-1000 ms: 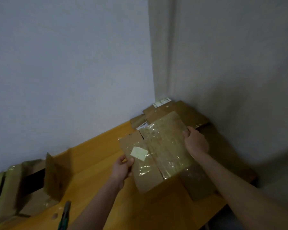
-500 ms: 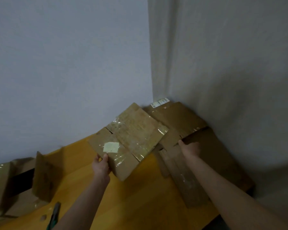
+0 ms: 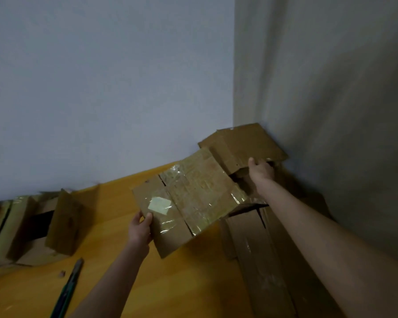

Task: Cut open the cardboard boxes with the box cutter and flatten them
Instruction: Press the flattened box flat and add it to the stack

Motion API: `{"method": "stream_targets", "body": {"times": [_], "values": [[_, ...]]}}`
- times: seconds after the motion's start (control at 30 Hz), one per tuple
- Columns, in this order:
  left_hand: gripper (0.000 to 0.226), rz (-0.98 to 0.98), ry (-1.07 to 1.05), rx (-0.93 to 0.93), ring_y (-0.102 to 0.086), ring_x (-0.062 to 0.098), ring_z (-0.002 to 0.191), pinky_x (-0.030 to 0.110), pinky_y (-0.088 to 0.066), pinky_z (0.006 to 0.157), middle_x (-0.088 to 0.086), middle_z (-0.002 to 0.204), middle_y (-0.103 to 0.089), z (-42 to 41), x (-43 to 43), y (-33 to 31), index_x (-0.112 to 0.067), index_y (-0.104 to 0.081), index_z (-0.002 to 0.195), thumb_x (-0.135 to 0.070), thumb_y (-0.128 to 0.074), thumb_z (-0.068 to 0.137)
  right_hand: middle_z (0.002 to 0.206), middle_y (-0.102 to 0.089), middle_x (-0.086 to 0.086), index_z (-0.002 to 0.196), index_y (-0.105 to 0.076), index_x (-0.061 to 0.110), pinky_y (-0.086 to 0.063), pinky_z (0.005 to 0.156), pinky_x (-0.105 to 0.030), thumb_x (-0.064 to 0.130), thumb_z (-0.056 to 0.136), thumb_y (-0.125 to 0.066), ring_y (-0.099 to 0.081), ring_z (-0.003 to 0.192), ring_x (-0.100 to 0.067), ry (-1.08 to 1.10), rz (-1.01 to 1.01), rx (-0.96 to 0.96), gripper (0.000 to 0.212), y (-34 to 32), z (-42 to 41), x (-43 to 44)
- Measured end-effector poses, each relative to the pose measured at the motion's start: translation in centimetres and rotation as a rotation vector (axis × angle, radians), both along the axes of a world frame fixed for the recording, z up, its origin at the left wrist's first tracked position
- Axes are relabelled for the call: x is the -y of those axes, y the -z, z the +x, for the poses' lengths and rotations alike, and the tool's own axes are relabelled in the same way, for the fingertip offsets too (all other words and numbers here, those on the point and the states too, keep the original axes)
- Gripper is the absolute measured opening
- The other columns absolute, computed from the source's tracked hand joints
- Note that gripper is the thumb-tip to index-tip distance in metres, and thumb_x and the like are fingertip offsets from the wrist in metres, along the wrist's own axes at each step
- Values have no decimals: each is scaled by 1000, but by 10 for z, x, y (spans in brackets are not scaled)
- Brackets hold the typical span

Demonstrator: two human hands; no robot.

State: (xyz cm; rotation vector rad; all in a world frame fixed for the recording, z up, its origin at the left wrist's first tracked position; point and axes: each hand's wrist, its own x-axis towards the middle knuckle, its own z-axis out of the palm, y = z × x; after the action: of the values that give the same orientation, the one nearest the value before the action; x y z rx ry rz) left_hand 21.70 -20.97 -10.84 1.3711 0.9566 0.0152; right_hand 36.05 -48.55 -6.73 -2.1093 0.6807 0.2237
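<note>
Half a second ago the right hand (image 3: 261, 173) lay flat on the pile (image 3: 262, 255) by the corner. Now it has gone further back and grips the near edge of the top sheet (image 3: 241, 143), lifting it so it stands tilted, with a dark gap beneath. A second ago that hand was holding the flat box (image 3: 193, 196) too; now only the left hand (image 3: 140, 229) has it, thumb on top and fingers (image 3: 147, 216) curled under the near-left edge.

The flat box has swung round and dropped lower. Its long axis runs from the left hand, near and left, away toward the corner on the right. Its far end reaches the gap under the lifted sheet. The taped face is up and a pale label sits close to the left thumb. It is held above the table (image 3: 106, 226), over the pile's edge.

The cutter (image 3: 70, 285) lies on the table at the near left, well apart from both hands, pointing away toward the wall. An open box (image 3: 62, 223) stands at the far left.
</note>
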Motion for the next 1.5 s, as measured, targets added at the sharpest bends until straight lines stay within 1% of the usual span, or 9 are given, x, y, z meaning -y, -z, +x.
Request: {"method": "stream_targets", "body": {"times": [0.13,0.23,0.33,0.43,0.6,0.8,1.0,1.27,1.5], "values": [[36,-8,172,-21,-56,30,98,35,-48,72,11,107,-59,-2,31,-5,-11,-49,135,-10,-51,99,145,-36,-13,141,-42,19,-33,104,-42,41,98,-42,-33,132,-34,-125,-312,230,48,-25,-16,6],[32,-23,253,-31,-58,28,93,34,-51,67,11,105,-61,3,69,-3,-12,-52,130,-9,-52,98,148,-32,-9,142,-40,22,-31,106,-42,43,98,-39,-28,135,-29,-367,-501,344,48,-41,-41,-5],[27,-28,327,-81,-62,32,101,35,-53,63,15,116,-62,12,114,10,-12,-52,125,-13,-53,98,155,-21,-7,146,-33,25,-21,114,-43,46,98,-37,-13,144,-28,-590,-615,262,52,-28,-67,-15],[19,44,348,-121,-59,34,106,47,-53,87,17,120,-60,19,152,25,-11,-51,116,-15,-52,98,159,-8,-8,149,-23,26,-8,119,-48,49,97,-39,3,147,-31,-681,-704,99,59,4,-90,-14],[39,109,394,-170,-55,33,115,42,-49,95,15,130,-55,24,157,25,-7,-44,133,-13,-54,96,160,2,-10,152,-14,25,-3,117,-56,52,96,-37,11,145,-37,-654,-758,-133,67,41,-106,14],[54,525,570,-210,-54,28,112,31,-43,77,14,146,-37,6,104,7,-9,-32,145,-20,-54,97,160,-2,-12,151,-20,24,-4,118,-55,48,96,-40,7,146,-37,-696,-737,-23,63,36,-106,-8],[53,1021,671,-153,-36,26,134,33,-34,106,11,147,-32,-27,15,-21,-10,-35,144,-15,-53,95,160,0,-9,151,-16,24,-2,119,-51,46,96,-43,7,146,-34,-863,-647,130,65,15,-117,-111],[51,1305,591,-146,-31,25,138,33,-40,104,10,149,-32,-82,-141,-33,-12,-37,144,-14,-50,94,159,-5,-10,149,-22,24,-6,119,-45,43,97,-43,7,147,-33,-1009,-521,231,59,1,-158,-286],[52,1294,536,2,-44,35,130,41,-46,99,19,139,-46,-136,-290,-21,-2,-49,135,-5,-60,85,158,-11,-8,150,-19,22,-15,117,-43,47,96,-44,-1,147,-30,-944,-422,184,65,12,-215,-449]]}}
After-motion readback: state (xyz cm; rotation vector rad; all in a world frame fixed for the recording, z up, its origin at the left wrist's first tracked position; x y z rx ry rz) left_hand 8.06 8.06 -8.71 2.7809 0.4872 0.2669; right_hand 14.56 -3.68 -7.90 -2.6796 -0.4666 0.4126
